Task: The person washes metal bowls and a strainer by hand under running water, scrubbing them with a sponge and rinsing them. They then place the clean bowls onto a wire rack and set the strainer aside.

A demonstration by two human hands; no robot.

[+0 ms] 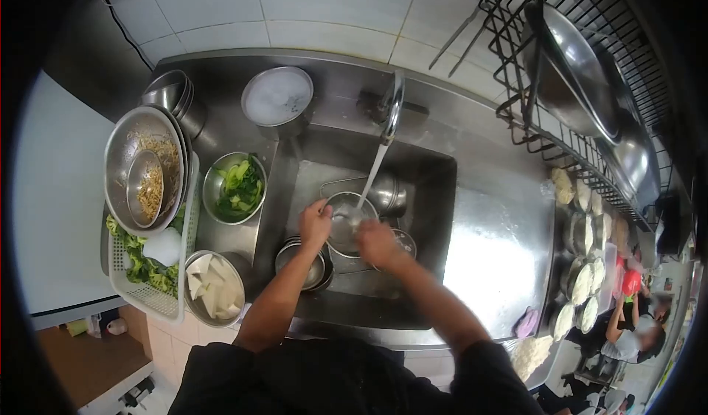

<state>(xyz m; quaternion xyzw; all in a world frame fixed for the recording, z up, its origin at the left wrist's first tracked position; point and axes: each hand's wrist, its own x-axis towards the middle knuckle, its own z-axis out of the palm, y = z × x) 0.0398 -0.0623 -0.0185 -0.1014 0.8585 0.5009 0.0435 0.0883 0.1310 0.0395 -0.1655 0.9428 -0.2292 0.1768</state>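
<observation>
Evidently, the left hand (316,225) grips the rim of a metal bowl (343,247).

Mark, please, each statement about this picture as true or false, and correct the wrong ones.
1. Water runs from the faucet. True.
2. The left hand is in the basket. False: it is at the rim of the metal bowl under the stream.
3. The leafy greens are inside the sink. False: their container stands on the counter, left of it.
4. Broccoli lies in the basket. True.
5. The faucet is shut. False: it is running.
</observation>
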